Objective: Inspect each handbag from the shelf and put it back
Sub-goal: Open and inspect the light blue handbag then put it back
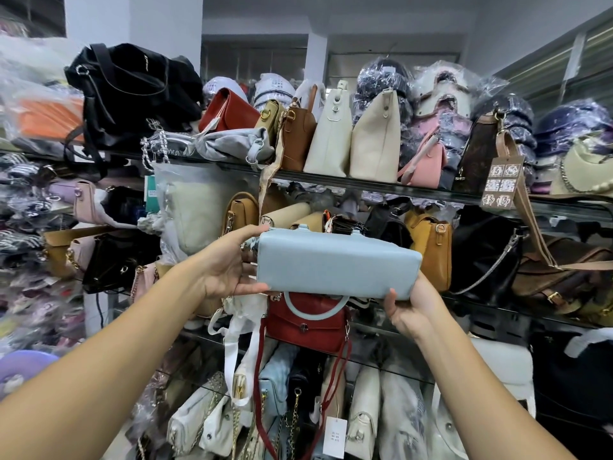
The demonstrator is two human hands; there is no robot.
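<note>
I hold a light blue handbag (335, 263) up in front of the middle shelf (497, 313), its flat bottom turned toward me. Its round blue handle (300, 312) hangs below it. My left hand (232, 263) grips the bag's left end, fingers on top and thumb underneath. My right hand (411, 302) holds the bag's lower right corner, thumb on the near face and fingers behind. Both arms reach forward from the lower corners of the view.
Glass shelves are crammed with bags. The top shelf (331, 180) carries a black bag (132, 91), a red bag (229, 111), cream bags (351, 137) and plastic-wrapped bags. A dark red bag (308, 323) hangs just behind the blue one. Mustard bag (431, 244) stands to the right.
</note>
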